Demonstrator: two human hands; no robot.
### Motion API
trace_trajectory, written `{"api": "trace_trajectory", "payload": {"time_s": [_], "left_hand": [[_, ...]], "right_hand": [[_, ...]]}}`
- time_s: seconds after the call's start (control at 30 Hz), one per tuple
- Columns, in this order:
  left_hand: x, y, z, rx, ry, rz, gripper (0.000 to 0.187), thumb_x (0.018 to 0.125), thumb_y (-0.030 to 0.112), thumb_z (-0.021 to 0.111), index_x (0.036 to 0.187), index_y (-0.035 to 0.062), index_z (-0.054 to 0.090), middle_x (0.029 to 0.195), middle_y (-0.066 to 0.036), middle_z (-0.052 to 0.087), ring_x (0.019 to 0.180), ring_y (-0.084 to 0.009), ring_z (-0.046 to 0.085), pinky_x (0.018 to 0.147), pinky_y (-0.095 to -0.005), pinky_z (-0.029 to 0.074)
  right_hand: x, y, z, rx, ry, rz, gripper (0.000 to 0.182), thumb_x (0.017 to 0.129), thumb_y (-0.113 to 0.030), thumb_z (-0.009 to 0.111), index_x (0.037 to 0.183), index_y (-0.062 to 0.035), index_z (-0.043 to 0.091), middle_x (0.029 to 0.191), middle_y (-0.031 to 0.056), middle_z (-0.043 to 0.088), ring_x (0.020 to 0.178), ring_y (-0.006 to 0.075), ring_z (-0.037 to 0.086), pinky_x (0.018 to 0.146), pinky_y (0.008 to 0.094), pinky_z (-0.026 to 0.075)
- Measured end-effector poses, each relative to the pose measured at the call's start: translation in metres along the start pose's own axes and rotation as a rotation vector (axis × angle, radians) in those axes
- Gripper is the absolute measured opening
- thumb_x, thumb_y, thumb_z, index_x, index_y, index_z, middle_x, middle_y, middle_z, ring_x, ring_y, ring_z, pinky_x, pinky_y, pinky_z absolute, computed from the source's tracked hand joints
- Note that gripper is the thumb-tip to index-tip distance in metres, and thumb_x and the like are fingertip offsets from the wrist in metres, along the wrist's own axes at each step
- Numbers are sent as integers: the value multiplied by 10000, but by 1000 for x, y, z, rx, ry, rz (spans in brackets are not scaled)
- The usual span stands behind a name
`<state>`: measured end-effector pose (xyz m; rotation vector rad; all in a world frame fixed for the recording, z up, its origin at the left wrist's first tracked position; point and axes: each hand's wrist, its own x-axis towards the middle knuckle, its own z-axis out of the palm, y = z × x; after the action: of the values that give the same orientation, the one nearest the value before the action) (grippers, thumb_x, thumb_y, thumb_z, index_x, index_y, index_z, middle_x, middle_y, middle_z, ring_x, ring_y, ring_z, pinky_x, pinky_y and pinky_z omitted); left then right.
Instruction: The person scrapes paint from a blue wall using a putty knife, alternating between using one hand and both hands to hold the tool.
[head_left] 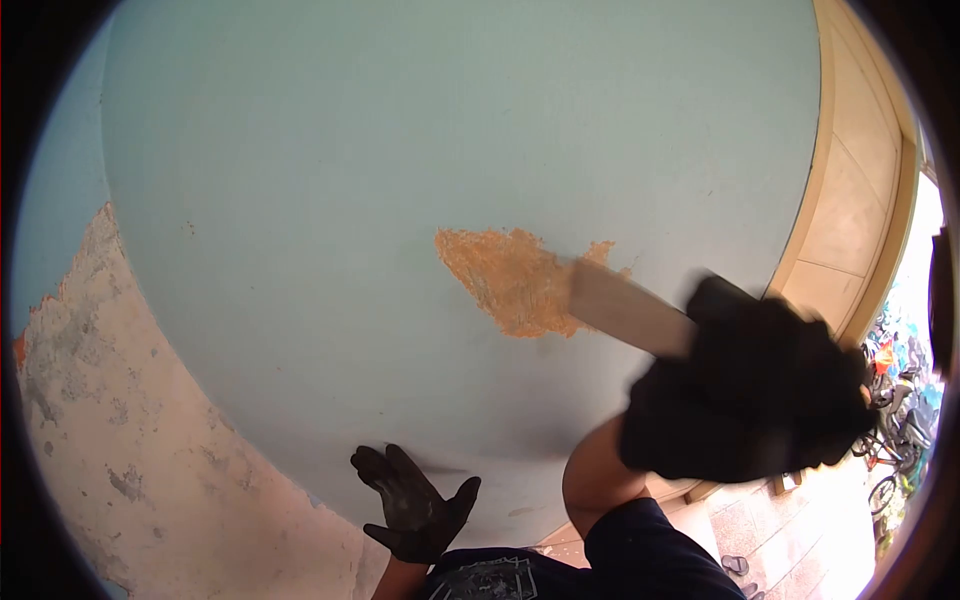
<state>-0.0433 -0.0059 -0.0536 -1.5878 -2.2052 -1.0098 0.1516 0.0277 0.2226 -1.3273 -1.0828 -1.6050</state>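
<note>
The scraper blade [625, 308], a flat pale metal strip blurred by motion, lies against the pale blue-green wall [400, 130] with its tip at the right edge of an orange-brown patch [510, 280] where the paint is gone. The right hand [745, 390], in a black glove, is closed tight around the scraper's handle, which is hidden inside the fist; the bare forearm [600, 480] runs down from it to a dark blue sleeve [650, 550].

Lower and to the left, the left hand [412, 505], also in a black glove, is spread open with fingers apart and pressed flat against the wall, holding nothing.

At the far left a large area of wall [130, 440] is stripped to whitish, grey-mottled plaster, with a ragged edge where the paint ends. To the right of the painted wall stands a cream door frame [850, 200]. Beyond it, bright daylight falls on a tiled floor [770, 520] and on bicycles [900, 410] parked outside.
</note>
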Motion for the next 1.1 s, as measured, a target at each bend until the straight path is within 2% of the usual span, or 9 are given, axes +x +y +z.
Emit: {"api": "trace_trajectory", "payload": {"time_s": [0.07, 0.2, 0.27, 0.3, 0.33, 0.4, 0.83, 0.9, 1.1], "left_hand": [[3, 6, -7, -14, -95, -98, 1272, 763, 566, 771, 1468, -197, 37, 1461, -543, -95, 1383, -700, -70, 1108, -746, 83], [0, -4, 0, -26, -15, -5, 1253, 755, 526, 794, 1463, -198, 55, 1459, -544, -84, 1376, -707, -72, 1108, -749, 76], [-2, -3, 4, -42, 2, -28, 1317, 739, 434, 836, 1512, -137, -65, 1529, -447, -167, 1450, -575, -168, 1165, -657, 25], [-2, 0, 0, -41, -30, -60, 1321, 739, 447, 830, 1520, -121, -70, 1532, -440, -176, 1454, -566, -173, 1167, -649, 2], [-1, -1, 0, -40, -27, -56, 1321, 739, 447, 830, 1520, -121, -70, 1532, -440, -176, 1454, -566, -173, 1167, -649, 2], [0, -5, 0, -47, -13, 5, 1255, 765, 524, 789, 1473, -185, 32, 1470, -530, -107, 1392, -686, -92, 1115, -744, 56], [1, -1, 2, -13, -11, -10, 1242, 770, 541, 778, 1441, -230, 72, 1457, -546, -90, 1383, -695, -95, 1110, -749, 60], [3, 5, -6, 2, -119, -112, 1248, 769, 546, 776, 1445, -226, 66, 1460, -542, -96, 1386, -689, -102, 1108, -751, 54], [0, 0, 0, 9, -51, -39, 1269, 769, 558, 768, 1459, -211, 32, 1467, -533, -109, 1390, -684, -103, 1113, -744, 41]], "right_hand": [[0, 0, -1, 5, -13, 1, 107, 672, -155, 622, 639, -180, 523, 615, -5, 443, 610, 190, 501, 646, 340, 396], [2, -2, -2, 5, -10, 3, 107, 674, -158, 623, 644, -181, 523, 616, -5, 443, 611, 189, 502, 643, 339, 395], [1, 0, -4, 12, -22, -8, 107, 675, -160, 623, 646, -182, 522, 617, -6, 443, 611, 189, 503, 642, 339, 395], [0, -1, -4, 12, -26, -9, 107, 676, -161, 623, 647, -183, 522, 617, -6, 443, 611, 188, 503, 641, 338, 395], [0, -1, -4, 10, -25, -4, 107, 676, -162, 623, 648, -183, 522, 618, -6, 443, 611, 188, 503, 641, 338, 395], [0, -1, -4, 3, -20, 9, 107, 677, -163, 623, 651, -184, 522, 618, -6, 443, 611, 187, 503, 640, 338, 394], [-1, 2, -5, -14, -52, -6, 108, 684, -175, 624, 666, -189, 519, 623, -8, 443, 612, 184, 506, 632, 335, 391], [1, 2, -4, -21, -54, -9, 108, 685, -176, 624, 668, -190, 519, 623, -9, 443, 612, 183, 507, 630, 334, 391], [0, 1, -6, -20, -82, -27, 109, 688, -182, 625, 675, -192, 518, 626, -9, 444, 613, 181, 508, 627, 333, 390]]}}
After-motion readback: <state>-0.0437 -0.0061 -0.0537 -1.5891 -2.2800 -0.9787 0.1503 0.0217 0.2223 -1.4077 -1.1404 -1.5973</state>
